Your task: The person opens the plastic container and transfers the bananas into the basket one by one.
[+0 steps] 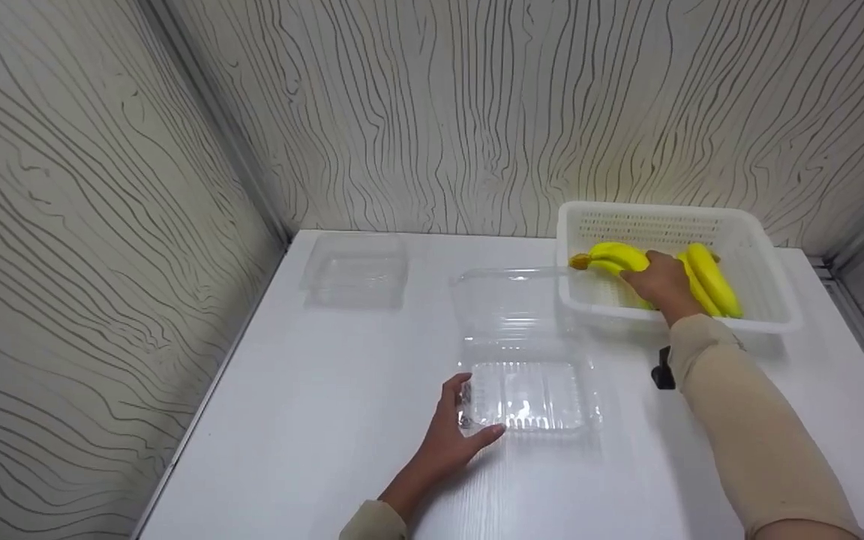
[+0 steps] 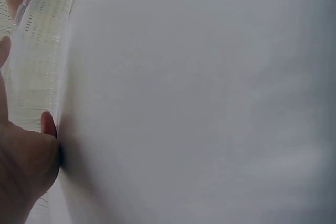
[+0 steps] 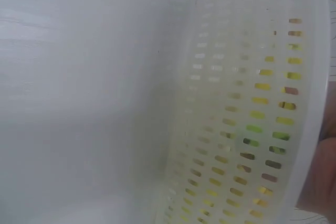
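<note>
A clear plastic clamshell container (image 1: 526, 390) lies with its lid (image 1: 514, 300) folded back. My left hand (image 1: 451, 439) holds its near left corner, thumb along the front rim and fingers at the left side, some showing through the plastic. In the left wrist view, the left hand (image 2: 26, 161) is at the left edge. Inside the white basket (image 1: 766, 326), my right hand (image 1: 661, 285) grips a bunch of yellow bananas (image 1: 616, 255) whose brown stem end points left. More bananas (image 1: 713, 281) lie right of it. Basket wall hides most of the right hand (image 3: 317, 177) in the right wrist view.
Another clear plastic container (image 1: 357, 270) stands at the table's back left. The basket's near left rim is close beside the folded lid. A black device (image 1: 663, 371) shows under the right wrist. Patterned panels (image 1: 432, 112) border the white table (image 1: 312, 420) behind and at the sides.
</note>
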`<state>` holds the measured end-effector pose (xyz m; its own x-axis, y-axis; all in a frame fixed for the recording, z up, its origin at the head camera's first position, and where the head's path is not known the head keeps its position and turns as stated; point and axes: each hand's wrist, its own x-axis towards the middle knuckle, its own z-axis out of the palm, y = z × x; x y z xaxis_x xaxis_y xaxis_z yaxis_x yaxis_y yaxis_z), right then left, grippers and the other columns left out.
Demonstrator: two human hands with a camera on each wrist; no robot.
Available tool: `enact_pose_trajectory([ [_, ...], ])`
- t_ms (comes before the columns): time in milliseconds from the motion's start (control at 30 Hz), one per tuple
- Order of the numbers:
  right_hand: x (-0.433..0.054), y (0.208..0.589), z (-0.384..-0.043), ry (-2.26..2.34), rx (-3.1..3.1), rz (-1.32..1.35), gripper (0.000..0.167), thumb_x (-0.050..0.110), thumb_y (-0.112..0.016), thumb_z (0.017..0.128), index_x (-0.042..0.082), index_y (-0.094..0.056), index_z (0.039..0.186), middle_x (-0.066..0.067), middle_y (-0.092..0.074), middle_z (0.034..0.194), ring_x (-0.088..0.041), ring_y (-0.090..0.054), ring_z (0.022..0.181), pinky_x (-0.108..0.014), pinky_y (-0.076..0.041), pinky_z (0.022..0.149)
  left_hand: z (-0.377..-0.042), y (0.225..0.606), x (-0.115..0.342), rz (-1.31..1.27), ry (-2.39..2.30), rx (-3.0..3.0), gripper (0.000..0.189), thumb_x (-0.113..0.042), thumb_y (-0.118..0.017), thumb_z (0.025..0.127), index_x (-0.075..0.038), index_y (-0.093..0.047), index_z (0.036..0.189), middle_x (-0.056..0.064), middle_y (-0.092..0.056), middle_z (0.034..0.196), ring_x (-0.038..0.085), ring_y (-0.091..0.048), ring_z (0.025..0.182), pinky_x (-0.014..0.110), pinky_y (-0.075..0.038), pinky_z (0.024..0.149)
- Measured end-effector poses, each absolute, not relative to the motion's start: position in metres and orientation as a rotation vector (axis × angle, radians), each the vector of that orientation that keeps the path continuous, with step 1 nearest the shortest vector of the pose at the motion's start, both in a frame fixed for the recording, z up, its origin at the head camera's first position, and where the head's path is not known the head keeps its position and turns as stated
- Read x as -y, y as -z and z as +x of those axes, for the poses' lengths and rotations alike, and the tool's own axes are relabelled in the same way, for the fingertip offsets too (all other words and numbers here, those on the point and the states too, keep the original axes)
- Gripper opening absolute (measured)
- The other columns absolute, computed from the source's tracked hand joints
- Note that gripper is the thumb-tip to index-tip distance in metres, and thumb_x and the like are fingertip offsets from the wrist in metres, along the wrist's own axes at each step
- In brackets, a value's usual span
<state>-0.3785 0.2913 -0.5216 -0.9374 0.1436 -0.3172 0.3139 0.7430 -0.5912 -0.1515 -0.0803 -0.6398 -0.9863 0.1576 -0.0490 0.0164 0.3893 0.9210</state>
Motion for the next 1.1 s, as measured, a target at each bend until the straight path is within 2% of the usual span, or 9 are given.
enact_pose_trajectory([
  [100,-0.295,0.522,-0.377,0.979,-2.647,0.351,0.085,0.037,-0.054,0.110,-0.003,-0.008,0.169,-0.033,-0.023,0.173,-0.049,-0.036,0.149,-0.068,-0.030,0.129,-0.151,0.640,0.081,0.153,-1.663,-2.503,0.098,-0.055,-0.081,0.089,-0.025,-0.024,0.164,0.015,-0.036,0.171,0.042,-0.042,0.155,0.067,-0.039,0.123],
  [233,-0.299,0.519,-0.377,0.956,-2.622,0.316,0.080,0.034,-0.048,0.110,-0.002,-0.007,0.169,-0.032,-0.020,0.174,-0.046,-0.036,0.143,-0.066,-0.027,0.130,-0.151,0.639,0.081,0.140,-1.676,-2.482,0.098,-0.054,-0.081,0.090,-0.024,-0.024,0.164,0.015,-0.035,0.171,0.041,-0.042,0.155,0.067,-0.039,0.123],
  [300,-0.302,0.517,-0.377,0.945,-2.617,0.303,0.077,0.030,-0.045,0.110,-0.001,-0.009,0.169,-0.032,-0.021,0.174,-0.043,-0.043,0.132,-0.062,-0.036,0.126,-0.151,0.638,0.080,0.141,-1.676,-2.476,0.098,-0.054,-0.080,0.090,-0.024,-0.024,0.165,0.015,-0.035,0.171,0.041,-0.041,0.156,0.067,-0.038,0.123],
  [400,-0.305,0.515,-0.377,0.934,-2.605,0.305,0.073,0.023,-0.045,0.107,0.004,-0.014,0.170,-0.030,-0.032,0.169,-0.033,-0.053,0.107,-0.048,-0.055,0.101,-0.152,0.638,0.080,0.133,-1.668,-2.472,0.098,-0.054,-0.080,0.090,-0.027,-0.023,0.165,0.014,-0.033,0.173,0.042,-0.038,0.158,0.068,-0.035,0.126],
  [500,-0.308,0.514,-0.375,0.892,-2.606,0.291,0.070,0.020,-0.045,0.106,0.008,-0.019,0.170,-0.026,-0.054,0.138,-0.022,-0.053,0.078,-0.032,-0.049,0.070,-0.151,0.638,0.080,0.125,-1.665,-2.466,0.098,-0.055,-0.080,0.090,-0.029,-0.022,0.165,0.013,-0.030,0.174,0.043,-0.034,0.161,0.070,-0.031,0.127],
  [567,-0.309,0.513,-0.373,0.851,-2.620,0.278,0.068,0.021,-0.046,0.108,0.009,-0.021,0.169,-0.021,-0.055,0.116,-0.019,-0.052,0.072,-0.028,-0.047,0.065,-0.152,0.638,0.080,0.129,-1.662,-2.469,0.100,-0.057,-0.080,0.090,-0.028,-0.022,0.165,0.013,-0.030,0.174,0.044,-0.034,0.161,0.070,-0.031,0.127],
  [633,-0.310,0.513,-0.371,0.799,-2.650,0.256,0.065,0.023,-0.046,0.110,0.007,-0.024,0.168,-0.019,-0.054,0.108,-0.019,-0.053,0.073,-0.029,-0.047,0.065,-0.152,0.639,0.079,0.140,-1.666,-2.466,0.101,-0.059,-0.080,0.089,-0.027,-0.022,0.165,0.013,-0.030,0.175,0.043,-0.033,0.162,0.069,-0.031,0.128],
  [833,-0.311,0.513,-0.369,0.710,-2.704,0.210,0.061,0.025,-0.047,0.111,0.000,-0.029,0.164,-0.023,-0.058,0.123,-0.025,-0.056,0.089,-0.032,-0.046,0.075,-0.153,0.641,0.081,0.153,-1.689,-2.464,0.100,-0.059,-0.081,0.088,-0.028,-0.024,0.164,0.012,-0.032,0.173,0.041,-0.034,0.161,0.065,-0.033,0.128],
  [1100,-0.309,0.511,-0.370,0.719,-2.694,0.188,0.060,0.026,-0.045,0.112,-0.002,-0.030,0.164,-0.024,-0.058,0.123,-0.023,-0.056,0.083,-0.030,-0.047,0.072,-0.153,0.642,0.081,0.134,-1.682,-2.489,0.098,-0.058,-0.081,0.087,-0.028,-0.026,0.163,0.012,-0.035,0.172,0.038,-0.038,0.160,0.064,-0.034,0.128],
])
